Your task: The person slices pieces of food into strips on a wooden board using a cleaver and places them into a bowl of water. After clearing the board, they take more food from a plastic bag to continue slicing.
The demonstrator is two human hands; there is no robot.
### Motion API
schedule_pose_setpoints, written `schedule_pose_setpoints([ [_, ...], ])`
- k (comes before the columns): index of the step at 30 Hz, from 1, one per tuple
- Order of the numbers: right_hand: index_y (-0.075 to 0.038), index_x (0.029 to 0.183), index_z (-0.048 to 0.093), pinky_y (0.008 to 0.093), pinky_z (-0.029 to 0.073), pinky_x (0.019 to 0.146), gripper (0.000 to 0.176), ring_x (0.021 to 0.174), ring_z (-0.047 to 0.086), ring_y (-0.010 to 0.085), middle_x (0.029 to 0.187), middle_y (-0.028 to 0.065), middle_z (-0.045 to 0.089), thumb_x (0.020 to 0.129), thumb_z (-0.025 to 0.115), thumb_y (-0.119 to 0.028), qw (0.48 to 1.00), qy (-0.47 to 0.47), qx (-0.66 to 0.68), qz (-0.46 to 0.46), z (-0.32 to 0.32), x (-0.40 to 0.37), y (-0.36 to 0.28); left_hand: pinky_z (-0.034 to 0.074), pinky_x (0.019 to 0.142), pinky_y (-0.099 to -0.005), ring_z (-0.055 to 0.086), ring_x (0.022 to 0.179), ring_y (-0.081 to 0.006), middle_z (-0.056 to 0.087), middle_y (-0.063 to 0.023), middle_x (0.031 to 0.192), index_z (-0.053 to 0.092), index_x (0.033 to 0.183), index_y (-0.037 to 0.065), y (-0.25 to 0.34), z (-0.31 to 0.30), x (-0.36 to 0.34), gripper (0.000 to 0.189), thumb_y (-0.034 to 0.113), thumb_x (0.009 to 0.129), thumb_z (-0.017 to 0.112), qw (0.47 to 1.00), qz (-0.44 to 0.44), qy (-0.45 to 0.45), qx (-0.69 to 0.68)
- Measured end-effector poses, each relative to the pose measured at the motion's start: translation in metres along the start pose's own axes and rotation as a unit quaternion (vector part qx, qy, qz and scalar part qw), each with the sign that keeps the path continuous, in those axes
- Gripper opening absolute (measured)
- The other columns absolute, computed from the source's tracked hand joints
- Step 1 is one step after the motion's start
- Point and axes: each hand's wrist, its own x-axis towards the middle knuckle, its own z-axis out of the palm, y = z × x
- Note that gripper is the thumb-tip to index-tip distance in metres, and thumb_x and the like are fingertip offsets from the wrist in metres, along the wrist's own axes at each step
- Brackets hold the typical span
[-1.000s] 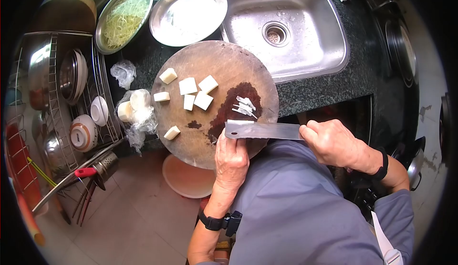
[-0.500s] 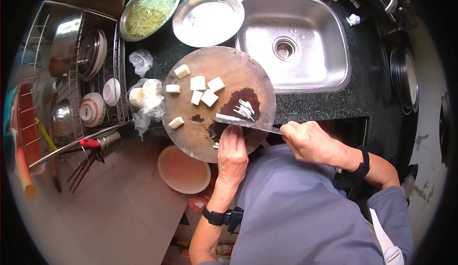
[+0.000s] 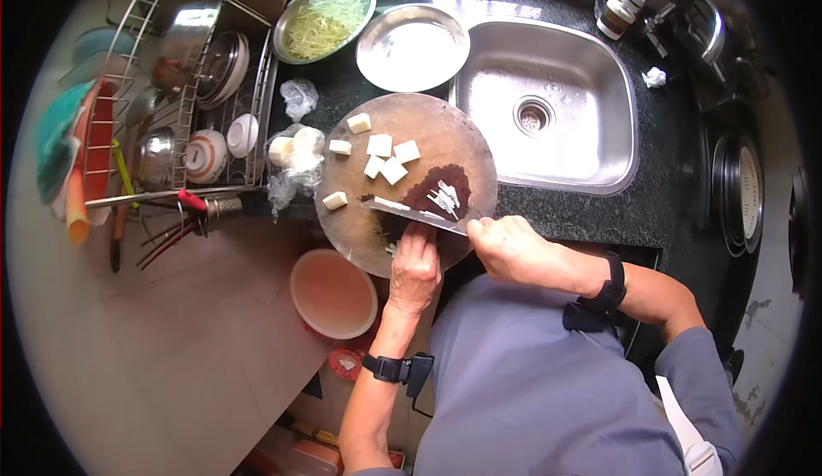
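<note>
Steel blade, seen nearly edge-on: the cleaver (image 3: 409,213) slants over the near half of the round chopping board (image 3: 344,240). A second ago its broad face showed, lying nearly level; since then it has turned and tilted, far end now toward the board's left. Read as: knife brought round to a working angle, slicing in hand. The sliver pile has not visibly grown.

Grip. Right hand (image 3: 509,249), off the board's near right edge: fist closed firmly round the cleaver's handle, which it hides. Left hand (image 3: 416,266), at the board's near edge: fingers together, tips just under the blade. Whether they pinch a piece, cannot tell. Pale streak along the blade; food or glare, unclear.

White blocks (image 3: 379,145): mostly grouped left of the board's centre, a few nearer its left rim. Thin white slivers (image 3: 443,200): heaped right of the board's centre, on a dark wet patch (image 3: 425,187). Small white bits (image 3: 391,247): near edge of the board, beside the left fingertips.
</note>
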Motion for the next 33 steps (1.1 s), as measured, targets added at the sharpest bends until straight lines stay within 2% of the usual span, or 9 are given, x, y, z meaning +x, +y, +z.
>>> schedule_pose_setpoints([
  [1,0.001,0.084,0.05,0.0483,0.051,0.055,0.017,0.061,0.063,0.0387,0.071,0.0193,0.061,0.072,0.062,-0.001,1.0,0.004,0.002,0.011,0.0,0.0,0.002,0.048,0.099,-0.0448,0.056,0.114,-0.04,0.058,-0.0229,0.121,0.06,0.113,-0.014,0.001,0.001,0.0,0.039,-0.004,0.076,0.059,1.0,-0.001,0.005,0.006],
  [5,0.001,0.082,0.05,0.0502,0.05,0.057,0.01,0.062,0.063,0.0412,0.071,0.02,0.061,0.078,0.059,-0.001,0.999,-0.021,0.043,0.02,-0.013,-0.013,0.015,0.05,0.097,-0.0434,0.058,0.112,-0.0381,0.058,-0.0209,0.119,0.062,0.113,-0.01,0.003,0.006,0.001,0.042,-0.006,0.071,0.061,0.999,-0.009,0.046,0.019],
  [10,0.001,0.081,0.05,0.0499,0.051,0.057,0.008,0.061,0.063,0.0422,0.066,0.02,0.06,0.079,0.058,-0.002,0.999,0.004,0.032,-0.028,-0.015,-0.009,0.017,0.049,0.098,-0.0438,0.057,0.111,-0.0374,0.058,-0.0205,0.118,0.061,0.112,-0.01,0.001,0.014,-0.001,0.041,-0.002,0.073,0.06,0.996,0.005,0.079,0.029],
  [17,0.0,0.079,0.05,0.0444,0.049,0.048,0.011,0.052,0.061,0.0349,0.062,0.0185,0.059,0.074,0.06,-0.002,0.996,0.009,-0.044,-0.074,-0.009,-0.005,0.016,0.049,0.096,-0.0442,0.058,0.108,-0.0368,0.059,-0.0193,0.114,0.062,0.111,-0.009,-0.003,0.015,-0.002,0.041,0.001,0.071,0.062,0.995,0.004,0.103,0.008],
  [21,0.0,0.081,0.052,0.0451,0.05,0.05,0.013,0.054,0.063,0.0358,0.062,0.0186,0.059,0.073,0.062,-0.003,0.997,-0.009,-0.051,-0.055,-0.003,0.006,0.006,0.049,0.095,-0.0444,0.058,0.107,-0.036,0.059,-0.0179,0.113,0.063,0.107,-0.008,-0.005,0.018,-0.005,0.038,0.003,0.071,0.064,0.993,0.013,0.119,0.0],
  [25,0.002,0.08,0.052,0.0494,0.05,0.053,0.012,0.059,0.063,0.0421,0.064,0.0211,0.06,0.075,0.062,-0.002,0.999,0.008,-0.014,-0.048,0.003,0.02,0.006,0.049,0.095,-0.0444,0.057,0.108,-0.0349,0.06,-0.0171,0.113,0.064,0.104,-0.007,-0.004,0.014,-0.002,0.035,0.003,0.071,0.064,0.994,0.01,0.109,-0.017],
  [27,0.002,0.078,0.051,0.0512,0.048,0.054,0.011,0.062,0.061,0.0448,0.064,0.0239,0.058,0.079,0.061,-0.002,1.0,-0.013,0.021,0.014,-0.004,0.018,0.008,0.05,0.094,-0.0426,0.059,0.107,-0.0343,0.061,-0.0153,0.112,0.065,0.105,-0.006,-0.003,0.012,0.0,0.038,0.0,0.068,0.065,0.992,0.0,0.127,-0.018],
  [28,0.001,0.075,0.05,0.0522,0.046,0.055,0.012,0.063,0.06,0.0459,0.063,0.0252,0.057,0.083,0.059,-0.003,0.999,0.002,0.033,0.015,-0.006,0.014,0.007,0.05,0.094,-0.0424,0.059,0.107,-0.0343,0.061,-0.0154,0.112,0.065,0.105,-0.006,-0.003,0.013,-0.001,0.037,0.0,0.068,0.065,0.992,0.002,0.127,-0.024],
  [33,0.001,0.076,0.049,0.0525,0.045,0.054,0.015,0.062,0.059,0.0457,0.063,0.024,0.056,0.086,0.058,-0.004,0.999,-0.03,0.02,0.008,-0.021,0.002,0.001,0.051,0.095,-0.0418,0.059,0.108,-0.0343,0.061,-0.0161,0.112,0.065,0.104,-0.007,-0.004,0.015,-0.003,0.036,0.0,0.068,0.065,0.989,0.004,0.142,-0.04],
])
